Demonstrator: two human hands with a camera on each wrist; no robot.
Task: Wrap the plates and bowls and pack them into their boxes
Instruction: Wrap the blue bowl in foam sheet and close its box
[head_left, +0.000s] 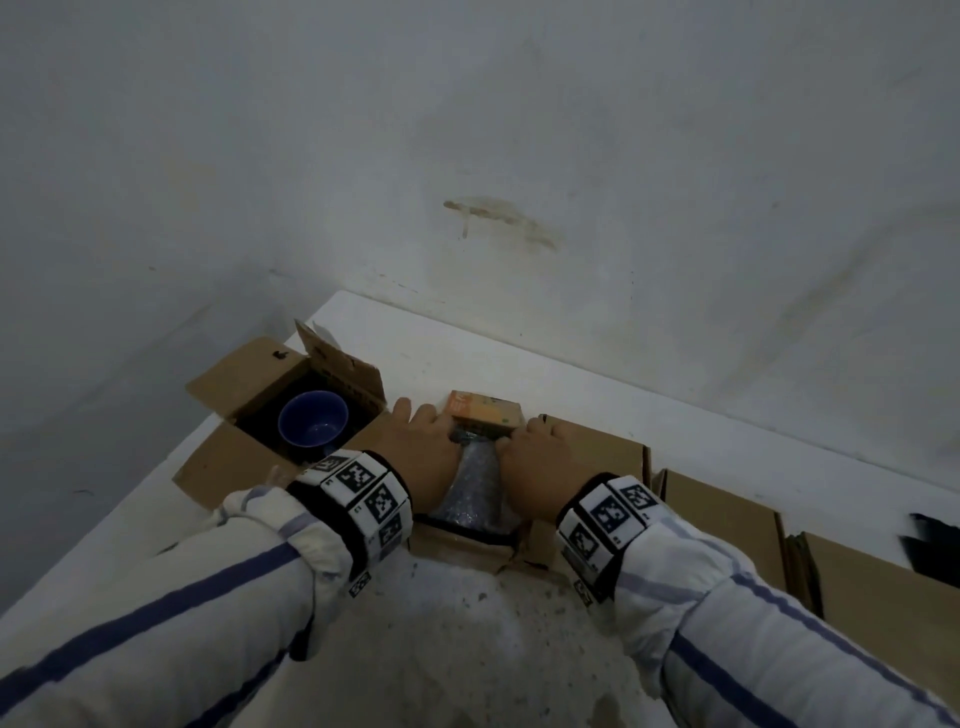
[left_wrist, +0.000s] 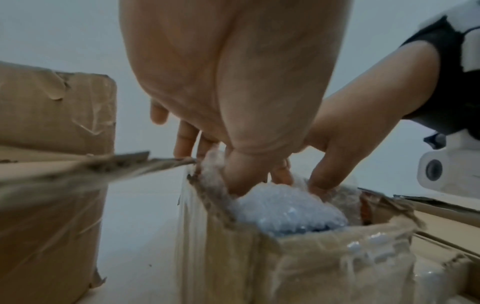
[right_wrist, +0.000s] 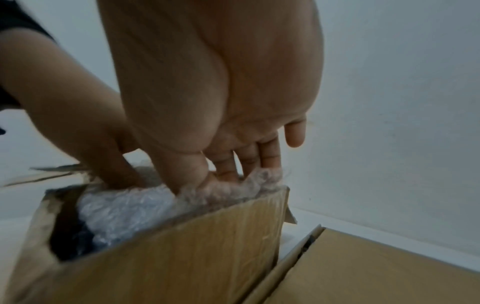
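Left hand (head_left: 430, 457), right hand (head_left: 536, 457) grip crinkly bubble-wrapped bundle (head_left: 475, 491).

Your puffy white sleeves (head_left: 156, 623) have blue stripes. Your black wrist bands (head_left: 363, 499) carry white squares with blocky black patterns. You can see a dark blue round bowl (head_left: 313, 425), an open brown cardboard box (head_left: 228, 374), a see-through bubble-wrap bundle (head_left: 475, 488) that looks silvery grey with tiny dots, and a small orange cardboard flap (head_left: 485, 410). Past the white surface (head_left: 519, 364), the grey-white wall (head_left: 519, 104) has a brown smear (head_left: 498, 221).
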